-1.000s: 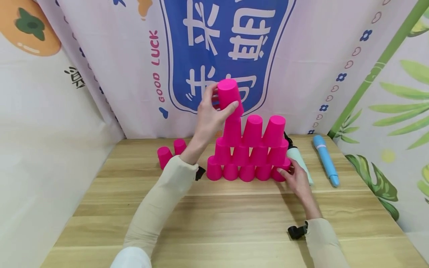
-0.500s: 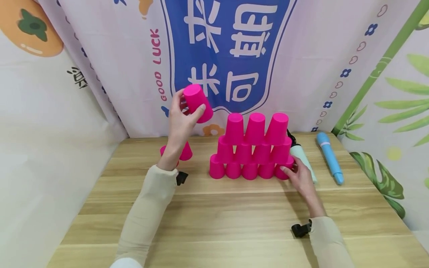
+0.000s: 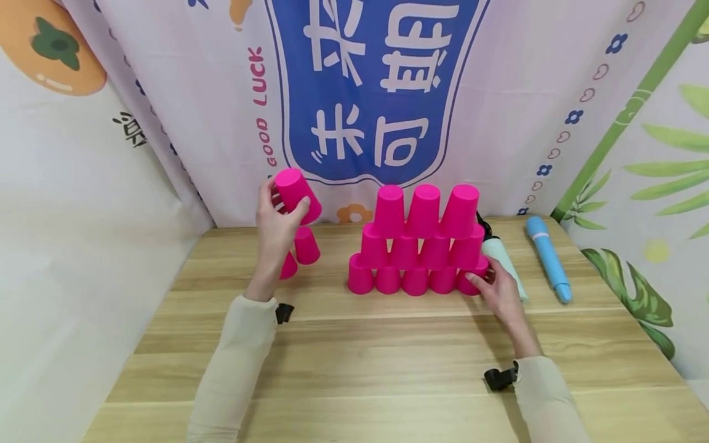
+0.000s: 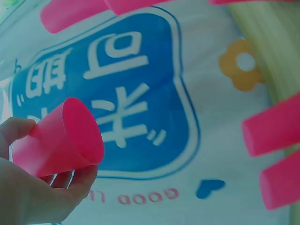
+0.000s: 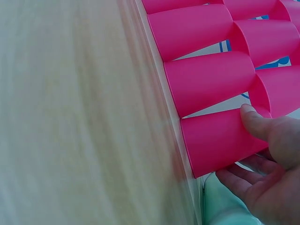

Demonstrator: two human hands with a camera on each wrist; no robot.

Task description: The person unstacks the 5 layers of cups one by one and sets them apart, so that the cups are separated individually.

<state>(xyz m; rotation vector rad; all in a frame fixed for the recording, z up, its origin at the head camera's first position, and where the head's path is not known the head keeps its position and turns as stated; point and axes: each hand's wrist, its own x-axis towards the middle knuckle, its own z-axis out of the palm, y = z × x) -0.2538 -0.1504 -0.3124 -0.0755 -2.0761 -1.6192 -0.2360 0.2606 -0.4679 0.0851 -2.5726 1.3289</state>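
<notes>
My left hand [image 3: 277, 224] holds a pink cup [image 3: 296, 195] upside down and tilted, thumb on one side and fingers on the other. It hangs in the air above two pink cups on the table, one upright behind [image 3: 307, 246], the other [image 3: 288, 267] partly hidden by my hand and wrist. In the left wrist view the held cup [image 4: 51, 145] shows its open mouth. Upside-down pink cups [image 3: 402, 252] stand stacked in three rows, with three in the top row. My right hand [image 3: 501, 289] grips the bottom row's rightmost cup [image 5: 220, 140] between thumb and fingers.
A pale green bottle [image 3: 503, 261] with a black strap lies behind my right hand. Farther right lies a blue pen-like stick [image 3: 548, 258]. The wooden table [image 3: 365, 369] meets a printed cloth [image 3: 221, 123] at the back.
My left hand has carried its cup leftward from beside the stack's top row, then lowered it toward the two cups at left. My right hand stays at the stack's right corner.
</notes>
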